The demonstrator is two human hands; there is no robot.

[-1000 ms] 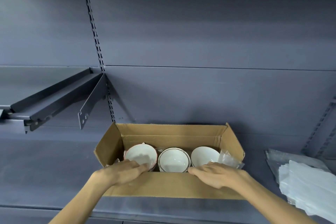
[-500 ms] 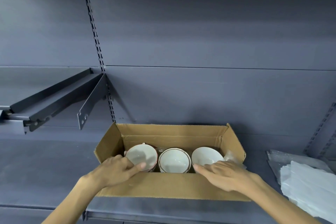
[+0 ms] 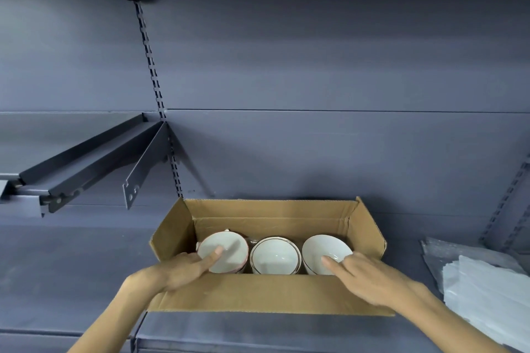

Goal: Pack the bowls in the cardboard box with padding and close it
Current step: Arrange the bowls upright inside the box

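Note:
An open cardboard box (image 3: 272, 294) stands on the dark shelf with its flaps spread. Three white bowls sit in a row inside: the left bowl (image 3: 229, 246), the middle bowl (image 3: 275, 256) with a gold rim, and the right bowl (image 3: 321, 249), tilted. My left hand (image 3: 183, 269) lies over the near flap with its straight index finger touching the inside of the left bowl. My right hand (image 3: 364, 275) reaches over the near flap and its straight fingers touch the right bowl's rim. Neither hand holds anything.
A stack of white padding sheets (image 3: 487, 292) and clear plastic lies on the shelf to the right of the box. A dark metal shelf bracket (image 3: 86, 163) juts out at the upper left. The back wall stands right behind the box.
Both hands have slid forward from the near flap into the box, the fingers now reaching the outer bowls. The clear plastic piece at the box's right end is no longer visible.

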